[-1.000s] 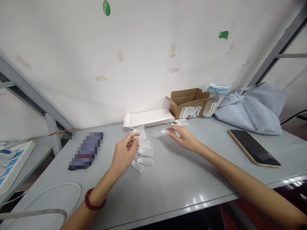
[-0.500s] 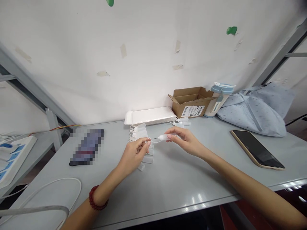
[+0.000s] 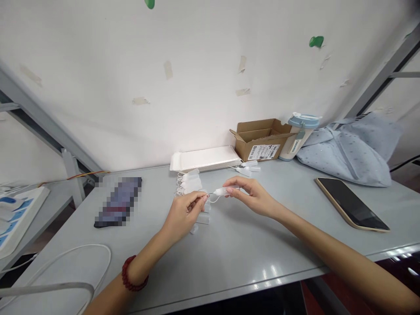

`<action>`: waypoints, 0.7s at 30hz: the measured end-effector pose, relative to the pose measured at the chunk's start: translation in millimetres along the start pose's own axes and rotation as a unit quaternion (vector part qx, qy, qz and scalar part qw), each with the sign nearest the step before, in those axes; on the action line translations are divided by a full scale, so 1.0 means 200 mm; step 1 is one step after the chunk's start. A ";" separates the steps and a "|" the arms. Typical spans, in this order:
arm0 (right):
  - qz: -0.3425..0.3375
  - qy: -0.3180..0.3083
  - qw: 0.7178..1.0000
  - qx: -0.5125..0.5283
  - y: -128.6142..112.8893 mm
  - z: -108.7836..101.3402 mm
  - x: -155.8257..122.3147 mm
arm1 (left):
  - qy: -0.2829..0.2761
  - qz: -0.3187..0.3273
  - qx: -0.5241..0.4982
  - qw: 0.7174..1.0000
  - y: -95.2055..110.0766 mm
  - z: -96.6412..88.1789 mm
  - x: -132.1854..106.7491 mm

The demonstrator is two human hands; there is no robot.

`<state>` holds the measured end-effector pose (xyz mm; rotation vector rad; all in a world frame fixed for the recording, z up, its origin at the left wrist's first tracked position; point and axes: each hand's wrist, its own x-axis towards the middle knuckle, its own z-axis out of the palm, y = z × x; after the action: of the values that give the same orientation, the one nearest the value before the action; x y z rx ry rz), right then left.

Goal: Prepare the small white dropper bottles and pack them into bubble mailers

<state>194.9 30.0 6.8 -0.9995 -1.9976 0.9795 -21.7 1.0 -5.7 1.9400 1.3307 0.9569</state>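
Observation:
My right hand (image 3: 251, 194) is closed around a small white needle-tip bottle (image 3: 223, 191), its thin dark tip pointing left. A thin white cord (image 3: 215, 201) curves from the bottle towards my left fingertips. My left hand (image 3: 188, 212) pinches the cord's end right at the needle tip; the small end piece is mostly hidden by the fingers. Similar white bottles (image 3: 192, 183) with looped cords lie in a row behind and under my left hand. Several more bottles (image 3: 251, 168) lie beyond my right hand.
A stack of white flat packs (image 3: 206, 158) lies by the wall beside an open cardboard box (image 3: 262, 146). Further right are a cup (image 3: 297, 140), a pale blue cloth bag (image 3: 348, 153) and a phone (image 3: 352, 204). At left are a blurred dark object (image 3: 120, 202) and white cable (image 3: 106, 249).
My left fingertips have moved slightly right and the bottle slightly left, so the needle tip now meets the left fingertips. The gap between them has closed.

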 end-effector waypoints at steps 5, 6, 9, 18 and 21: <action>0.001 -0.003 1.000 -0.005 0.00 0.01 0.00 | 0.003 0.000 0.000 1.000 0.00 0.00 -0.01; 0.001 -0.003 1.000 -0.007 0.00 0.01 0.00 | 0.003 -0.001 -0.001 1.000 0.00 0.00 -0.01; -0.003 -0.003 1.000 -0.009 0.01 0.01 0.00 | 0.002 0.000 -0.001 1.000 0.00 0.00 -0.01; -0.003 -0.005 1.000 -0.010 0.01 0.01 0.00 | 0.000 0.007 0.005 1.000 0.01 0.00 -0.01; -0.004 -0.006 1.000 -0.012 0.01 0.01 0.00 | 0.000 0.013 0.011 1.000 0.01 0.01 -0.01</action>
<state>194.6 29.5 4.8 -0.9993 -2.0263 0.9604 -20.5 -1.0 -5.8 1.9786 1.3227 0.9587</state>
